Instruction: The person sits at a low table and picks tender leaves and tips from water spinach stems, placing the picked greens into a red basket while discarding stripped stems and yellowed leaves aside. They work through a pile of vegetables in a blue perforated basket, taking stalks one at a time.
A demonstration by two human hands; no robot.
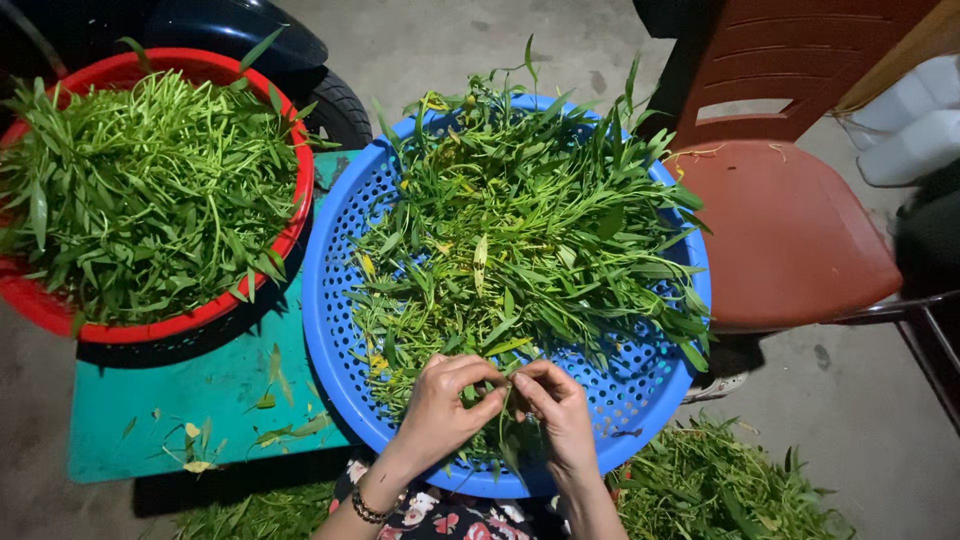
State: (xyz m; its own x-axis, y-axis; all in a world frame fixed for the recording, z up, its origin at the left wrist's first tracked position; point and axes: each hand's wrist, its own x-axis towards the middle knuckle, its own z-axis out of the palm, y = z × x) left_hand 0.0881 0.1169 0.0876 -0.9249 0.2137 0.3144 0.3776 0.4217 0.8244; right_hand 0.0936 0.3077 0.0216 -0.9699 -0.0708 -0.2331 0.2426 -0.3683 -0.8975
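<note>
Greens fill the blue perforated basket (335,300) in a loose heap (520,230) of long stems and narrow leaves, and I see both of my hands meeting at its near edge. My left hand (445,405) has its fingers curled shut around a small green stem (507,385), and my right hand (560,405) pinches the same stem from the other side, thumb and fingertips pressed together, so the 2 hands touch at the knuckles. A beaded bracelet (368,508) sits on the left wrist. Left of the blue basket, a red basket (300,170) holds a second pile of greens (150,190), and both baskets rest on a teal low table (190,400) strewn with a few loose leaves. More cut greens (720,490) lie on the concrete floor (850,400) by my right side. A reddish-brown plastic chair (790,230) stands just beyond the blue basket on the right.
</note>
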